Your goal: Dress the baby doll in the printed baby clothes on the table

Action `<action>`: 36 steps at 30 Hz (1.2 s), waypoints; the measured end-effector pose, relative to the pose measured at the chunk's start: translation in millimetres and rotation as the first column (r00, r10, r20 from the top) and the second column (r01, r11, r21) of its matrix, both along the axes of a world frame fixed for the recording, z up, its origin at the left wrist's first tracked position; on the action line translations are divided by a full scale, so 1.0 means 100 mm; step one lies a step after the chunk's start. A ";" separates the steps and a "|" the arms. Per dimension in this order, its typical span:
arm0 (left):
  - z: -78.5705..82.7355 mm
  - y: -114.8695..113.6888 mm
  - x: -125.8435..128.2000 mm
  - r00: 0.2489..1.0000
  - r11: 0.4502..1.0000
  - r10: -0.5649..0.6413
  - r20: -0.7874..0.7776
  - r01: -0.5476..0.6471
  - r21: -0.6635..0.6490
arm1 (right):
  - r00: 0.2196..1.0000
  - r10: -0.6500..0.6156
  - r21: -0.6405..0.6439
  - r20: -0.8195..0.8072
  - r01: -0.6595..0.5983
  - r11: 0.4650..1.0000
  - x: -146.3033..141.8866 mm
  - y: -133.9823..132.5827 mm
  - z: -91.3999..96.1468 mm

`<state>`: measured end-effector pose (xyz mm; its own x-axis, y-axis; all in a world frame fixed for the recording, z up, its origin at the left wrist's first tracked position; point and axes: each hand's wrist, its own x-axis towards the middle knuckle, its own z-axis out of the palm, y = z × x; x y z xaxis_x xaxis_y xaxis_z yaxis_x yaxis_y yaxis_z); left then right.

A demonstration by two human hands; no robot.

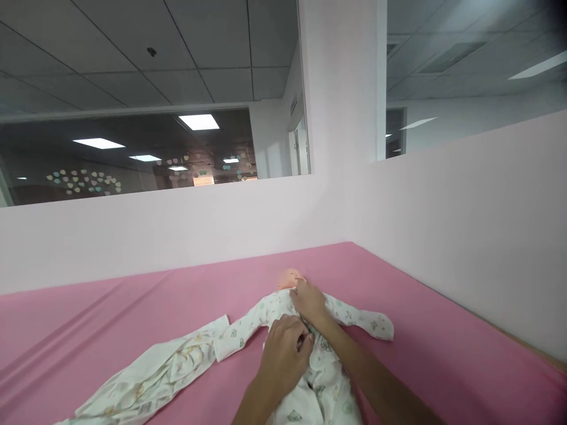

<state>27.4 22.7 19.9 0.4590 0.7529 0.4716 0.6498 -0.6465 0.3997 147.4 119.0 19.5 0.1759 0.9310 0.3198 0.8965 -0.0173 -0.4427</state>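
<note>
While the bare left forearm slants up from the bottom edge, its hand (287,345) lies back upward over the front of a white long-sleeved cotton baby garment with small green prints (277,304), fingers curled narrow and thumb bent towards them. The right forearm runs diagonally from the lower right, its hand (310,300) higher and farther forward at the garment's neckline, fingers bent beside the small, rounded, peach-coloured doll's head (287,278). Whether either hand pinches the cloth, I cannot tell. The garment is on the doll, lying on a smooth pink sheet (155,313), its sleeves spread to both sides. Beyond the sleeve on the left, touching its cuff, lies a crumpled white garment with yellowish prints (177,366).
</note>
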 end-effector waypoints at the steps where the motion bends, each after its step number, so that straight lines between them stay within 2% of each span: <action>1: 0.00 0.00 0.00 1.000 1.000 -0.010 0.004 0.010 -0.003 | 1.000 -0.015 -0.002 -0.003 0.015 1.000 0.01 -0.01 -0.02; 5: -0.02 0.01 0.00 0.999 1.000 -0.019 0.041 0.019 0.000 | 0.999 -0.049 0.009 -0.023 0.049 0.999 0.06 -0.01 -0.03; 13: -0.03 0.02 -0.03 0.973 0.994 0.080 0.215 -0.060 -0.096 | 0.997 -0.007 0.098 -0.075 0.014 0.995 0.11 0.00 -0.09; 16: 0.03 0.17 -0.03 0.937 0.982 0.189 0.294 -0.175 -0.073 | 0.993 0.032 0.187 -0.112 -0.010 0.982 0.13 -0.05 -0.14; 19: 0.06 0.43 0.02 0.921 0.966 0.251 0.298 -0.257 -0.021 | 0.984 0.094 0.287 -0.149 -0.048 0.957 0.14 -0.09 -0.19; 22: 0.03 0.70 0.09 0.948 0.971 0.240 0.208 -0.239 -0.031 | 0.968 0.161 0.356 -0.191 -0.084 0.931 0.15 -0.08 -0.25; 25: -0.05 0.86 0.11 0.977 0.985 0.173 0.124 -0.172 -0.024 | 0.944 0.226 0.401 -0.241 -0.115 0.909 0.15 -0.06 -0.29; 28: -0.09 0.90 0.09 0.984 0.991 0.132 0.122 -0.130 -0.022 | 0.915 0.284 0.429 -0.285 -0.143 0.892 0.14 -0.05 -0.32; 31: -0.10 0.89 0.06 0.978 0.989 0.150 0.142 -0.147 -0.030 | 0.890 0.318 0.438 -0.327 -0.155 0.885 0.14 -0.04 -0.34; 36: -0.14 0.88 0.03 0.953 0.978 0.206 0.220 -0.199 -0.058 | 0.869 0.271 0.443 -0.414 -0.068 0.894 0.17 -0.01 -0.37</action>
